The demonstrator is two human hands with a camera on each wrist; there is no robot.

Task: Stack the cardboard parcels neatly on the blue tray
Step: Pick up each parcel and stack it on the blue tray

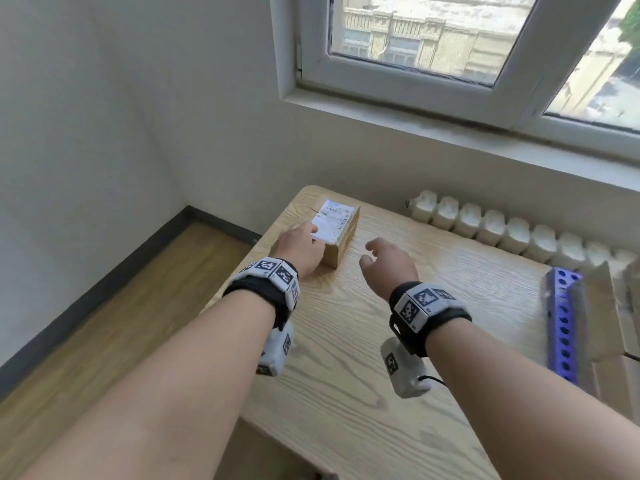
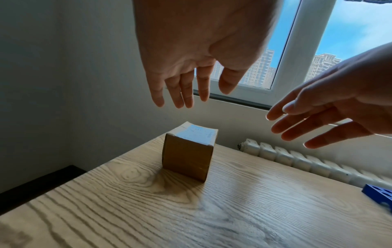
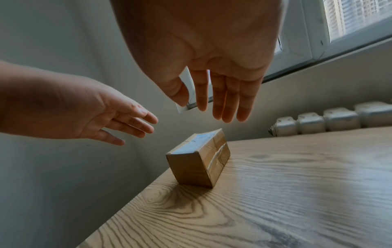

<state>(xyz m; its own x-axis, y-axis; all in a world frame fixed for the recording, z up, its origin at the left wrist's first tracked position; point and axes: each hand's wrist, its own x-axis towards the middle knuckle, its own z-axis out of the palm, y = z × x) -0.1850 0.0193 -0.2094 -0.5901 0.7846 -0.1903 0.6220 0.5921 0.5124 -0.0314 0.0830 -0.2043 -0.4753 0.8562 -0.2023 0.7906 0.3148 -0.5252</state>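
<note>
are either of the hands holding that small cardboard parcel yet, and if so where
Nothing is held. Both wrist views show the left hand and right hand open above the cardboard parcel, apart from it. It sits on the table.

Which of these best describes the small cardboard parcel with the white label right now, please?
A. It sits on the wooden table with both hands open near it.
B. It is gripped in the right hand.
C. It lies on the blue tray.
A: the parcel rests on the table, with the left hand and right hand open above it.
</note>
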